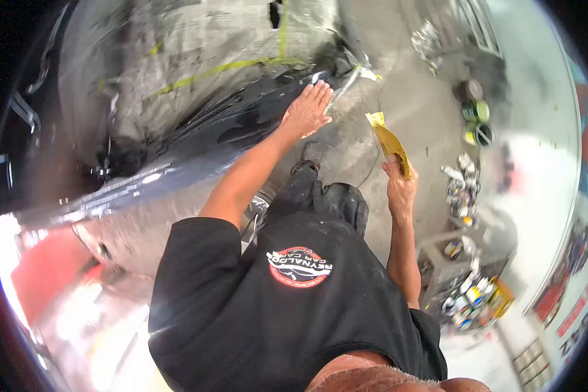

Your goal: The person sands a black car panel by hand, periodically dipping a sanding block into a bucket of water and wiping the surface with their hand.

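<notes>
My left hand (309, 108) lies flat, palm down, with its fingers stretched out, on the edge of a dark, glossy car panel (242, 108). In my right hand (400, 186) is a curved strip of yellow sandpaper (391, 142), gripped near its lower end between thumb and fingers. The strip is held up in the air, apart from the panel. Masking paper (222, 39) with yellow-green tape (222, 68) covers the car area above the panel.
My shoe (305, 166) stands on the concrete floor (346, 153) below the panel. Several cans (478, 111) and bottles (462, 189) line the right side. A grey cart (438, 251) holds more containers beside a white wall (536, 189). A red object (52, 271) is at lower left.
</notes>
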`<state>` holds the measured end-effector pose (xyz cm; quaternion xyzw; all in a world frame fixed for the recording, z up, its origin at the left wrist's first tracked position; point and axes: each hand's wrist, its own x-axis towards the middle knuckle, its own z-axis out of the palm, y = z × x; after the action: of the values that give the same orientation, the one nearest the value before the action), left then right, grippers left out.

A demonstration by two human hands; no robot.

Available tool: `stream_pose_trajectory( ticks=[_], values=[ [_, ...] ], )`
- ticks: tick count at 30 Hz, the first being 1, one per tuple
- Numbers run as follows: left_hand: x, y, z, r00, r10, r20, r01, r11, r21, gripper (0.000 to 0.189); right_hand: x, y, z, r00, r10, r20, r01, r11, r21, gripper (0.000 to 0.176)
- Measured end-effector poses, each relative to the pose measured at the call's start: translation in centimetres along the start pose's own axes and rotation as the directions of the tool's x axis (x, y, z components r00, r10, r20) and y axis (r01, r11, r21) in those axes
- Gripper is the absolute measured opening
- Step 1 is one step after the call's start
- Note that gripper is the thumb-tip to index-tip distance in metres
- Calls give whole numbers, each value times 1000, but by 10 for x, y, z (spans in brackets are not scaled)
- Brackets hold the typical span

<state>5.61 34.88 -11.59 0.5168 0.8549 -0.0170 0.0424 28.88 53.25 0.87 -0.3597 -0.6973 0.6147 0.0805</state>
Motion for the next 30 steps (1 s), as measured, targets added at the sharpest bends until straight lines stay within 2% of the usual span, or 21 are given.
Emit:
stream_pose_trajectory(
  ticks=[3,5,9,12,13,15,16,17,19,20,21,22,23,24,25,27,28,29,30],
  values=[
    [-45,-6,-14,990,-105,-91,107,994,13,76,28,-20,12,995,-17,102,19,1000,-23,37],
    [-76,-7,-16,970,-195,-147,197,980,-5,74,54,-9,8,974,-18,227,44,993,-108,36],
    [-131,-1,-22,867,-445,-223,437,895,-88,74,89,-42,26,924,-41,379,105,983,-150,32],
    [-144,26,-27,723,-661,-200,641,750,-161,73,120,-49,28,840,-84,536,228,951,-209,29],
    [-142,37,-29,674,-715,-184,693,699,-177,72,135,-51,23,777,-88,623,315,911,-264,29],
    [-113,61,-40,485,-868,-105,796,488,-359,69,162,-57,17,642,-80,762,486,811,-325,29],
    [-100,75,-47,424,-899,-110,790,426,-440,69,160,-58,21,641,-226,733,492,855,-166,25],
    [-89,88,-52,363,-924,-120,771,370,-519,69,163,-59,23,610,-233,757,478,871,-117,25],
    [-62,104,-65,342,-937,-74,493,246,-835,72,180,-55,23,551,-221,805,430,902,-47,25],
    [-52,115,-73,330,-943,-51,346,171,-923,75,198,-47,21,454,-77,887,308,948,-76,32],
    [-42,126,-82,327,-944,-30,185,95,-978,77,198,-52,19,440,-19,898,190,979,-72,34],
    [-36,134,-89,330,-944,27,-128,-73,-989,78,193,-58,24,417,28,908,70,996,-63,37],
    [-34,137,-97,381,-915,132,-197,-220,-955,74,187,-64,31,385,69,920,-54,997,-53,41],
    [-30,143,-101,309,-946,100,-350,-211,-913,69,187,-65,38,380,104,919,-78,994,-80,49],
    [-26,146,-104,239,-969,66,-490,-179,-853,64,183,-65,45,338,88,937,-108,993,-54,48],
    [-30,157,-115,63,-974,219,-626,-209,-751,48,174,-65,56,307,96,947,-110,992,-65,47],
    [-34,159,-113,-27,-975,222,-572,-167,-803,34,170,-63,60,301,133,944,-142,985,-93,46],
    [-38,161,-110,-68,-971,230,-575,-150,-804,32,167,-61,64,298,173,939,-176,977,-124,45],
    [-43,165,-112,-107,-965,241,-580,-137,-803,30,159,-60,67,287,176,942,-141,980,-141,45]
  ],
)
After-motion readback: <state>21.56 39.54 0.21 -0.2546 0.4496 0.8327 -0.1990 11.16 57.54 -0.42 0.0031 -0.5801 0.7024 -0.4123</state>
